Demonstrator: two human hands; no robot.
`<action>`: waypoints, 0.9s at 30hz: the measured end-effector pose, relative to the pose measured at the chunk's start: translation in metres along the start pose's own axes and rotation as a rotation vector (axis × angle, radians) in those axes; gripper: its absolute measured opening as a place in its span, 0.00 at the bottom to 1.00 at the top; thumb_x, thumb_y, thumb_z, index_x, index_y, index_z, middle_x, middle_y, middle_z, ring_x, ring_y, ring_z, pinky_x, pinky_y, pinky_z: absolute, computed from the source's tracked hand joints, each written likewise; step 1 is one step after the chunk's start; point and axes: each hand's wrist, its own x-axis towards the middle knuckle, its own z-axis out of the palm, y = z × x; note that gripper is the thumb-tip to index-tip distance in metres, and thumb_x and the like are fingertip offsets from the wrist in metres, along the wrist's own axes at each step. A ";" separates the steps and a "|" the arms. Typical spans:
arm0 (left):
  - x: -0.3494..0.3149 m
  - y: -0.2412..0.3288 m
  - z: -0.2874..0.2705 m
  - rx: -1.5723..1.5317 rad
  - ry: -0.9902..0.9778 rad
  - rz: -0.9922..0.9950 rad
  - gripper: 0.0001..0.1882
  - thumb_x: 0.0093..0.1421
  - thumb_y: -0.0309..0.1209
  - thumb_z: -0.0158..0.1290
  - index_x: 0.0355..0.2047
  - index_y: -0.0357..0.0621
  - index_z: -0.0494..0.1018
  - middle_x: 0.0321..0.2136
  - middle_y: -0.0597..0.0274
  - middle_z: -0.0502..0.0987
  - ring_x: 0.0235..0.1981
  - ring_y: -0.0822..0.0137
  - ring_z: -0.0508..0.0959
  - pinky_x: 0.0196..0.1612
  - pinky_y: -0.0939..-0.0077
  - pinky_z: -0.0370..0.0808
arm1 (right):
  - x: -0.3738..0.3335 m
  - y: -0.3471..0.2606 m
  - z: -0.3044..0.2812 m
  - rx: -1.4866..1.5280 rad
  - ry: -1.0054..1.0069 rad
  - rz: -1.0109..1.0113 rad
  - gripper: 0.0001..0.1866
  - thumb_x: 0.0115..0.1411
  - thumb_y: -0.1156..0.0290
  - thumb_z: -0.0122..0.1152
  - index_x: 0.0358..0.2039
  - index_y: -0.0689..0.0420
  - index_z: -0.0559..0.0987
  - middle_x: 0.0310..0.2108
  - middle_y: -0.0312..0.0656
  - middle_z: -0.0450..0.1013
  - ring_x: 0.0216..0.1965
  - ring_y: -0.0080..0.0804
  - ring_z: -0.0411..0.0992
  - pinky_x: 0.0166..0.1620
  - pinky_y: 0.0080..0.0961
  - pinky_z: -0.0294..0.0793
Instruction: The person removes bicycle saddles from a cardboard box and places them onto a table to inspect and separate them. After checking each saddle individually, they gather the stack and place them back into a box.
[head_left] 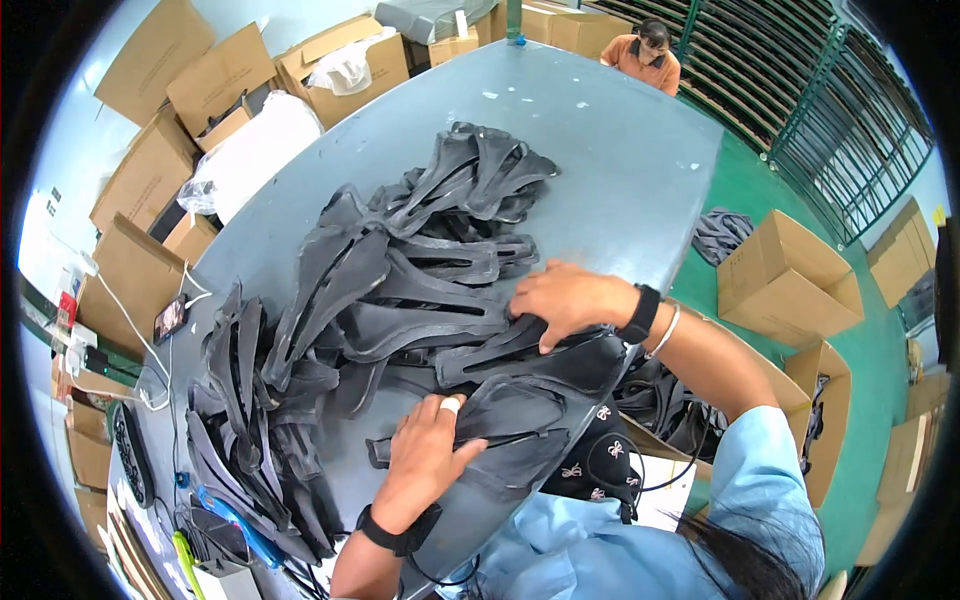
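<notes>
Many black, saddle-shaped pads with a slot down the middle lie heaped on the grey table. My right hand (570, 300) reaches over the near right of the heap, its fingers and thumb bent around the edge of a slotted black pad (480, 362). Its fingertips are partly hidden among the pads. Nearer to me, my left hand (425, 450) rests on another black pad (515, 460) at the table's front edge, with the thumb spread from the fingers. Both wrists wear black bands.
More pads (245, 400) are stacked on the left, by blue-handled scissors (240, 525), a phone (170, 318) and cables. A cardboard box (690, 430) with black pieces stands by my right arm. Another box (785, 275) is on the green floor. Across the table (640, 150) is a person in orange (645, 60).
</notes>
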 end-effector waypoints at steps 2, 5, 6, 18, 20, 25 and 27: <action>-0.001 -0.010 0.002 -0.066 -0.024 0.012 0.26 0.47 0.35 0.61 0.45 0.37 0.68 0.34 0.48 0.74 0.37 0.47 0.73 0.41 0.61 0.70 | -0.007 0.011 0.008 0.125 -0.059 0.027 0.27 0.39 0.57 0.67 0.39 0.58 0.75 0.34 0.48 0.74 0.36 0.47 0.72 0.39 0.37 0.70; -0.012 -0.030 -0.033 -0.492 -0.202 -0.092 0.23 0.48 0.37 0.63 0.39 0.34 0.71 0.35 0.52 0.75 0.36 0.56 0.76 0.37 0.67 0.71 | -0.030 0.026 -0.016 0.421 -0.003 0.081 0.27 0.41 0.57 0.67 0.39 0.60 0.74 0.33 0.47 0.74 0.36 0.44 0.72 0.39 0.36 0.70; -0.021 -0.035 -0.048 -0.540 -0.181 -0.270 0.22 0.48 0.35 0.63 0.38 0.35 0.71 0.35 0.56 0.75 0.33 0.65 0.76 0.34 0.72 0.72 | -0.042 0.031 -0.034 0.572 0.118 0.121 0.27 0.42 0.56 0.66 0.39 0.60 0.73 0.32 0.45 0.74 0.35 0.41 0.72 0.39 0.36 0.69; 0.043 0.037 -0.057 -0.571 1.248 -0.154 0.12 0.54 0.26 0.54 0.38 0.35 0.71 0.33 0.56 0.75 0.27 0.67 0.74 0.33 0.81 0.71 | -0.113 0.079 -0.038 1.083 0.792 0.431 0.26 0.56 0.56 0.60 0.50 0.59 0.69 0.40 0.42 0.72 0.41 0.25 0.71 0.44 0.22 0.70; 0.069 0.093 -0.043 -0.757 1.076 -0.072 0.09 0.55 0.27 0.52 0.36 0.36 0.72 0.32 0.56 0.75 0.29 0.67 0.74 0.33 0.79 0.72 | -0.190 0.091 -0.017 1.044 0.848 0.611 0.21 0.58 0.58 0.58 0.46 0.59 0.72 0.36 0.38 0.72 0.37 0.22 0.71 0.40 0.18 0.70; 0.151 0.214 0.059 -1.107 0.285 0.023 0.15 0.60 0.32 0.48 0.46 0.39 0.67 0.43 0.58 0.69 0.42 0.67 0.71 0.44 0.74 0.68 | -0.359 0.096 0.101 0.934 0.867 1.182 0.16 0.59 0.61 0.56 0.42 0.58 0.73 0.27 0.32 0.71 0.29 0.19 0.70 0.32 0.16 0.70; 0.185 0.244 0.124 -1.193 -0.004 -0.056 0.13 0.60 0.30 0.49 0.44 0.40 0.67 0.40 0.61 0.70 0.40 0.69 0.71 0.42 0.75 0.68 | -0.410 0.083 0.172 1.096 0.928 1.427 0.12 0.57 0.60 0.59 0.32 0.57 0.74 0.21 0.30 0.67 0.23 0.18 0.66 0.25 0.15 0.68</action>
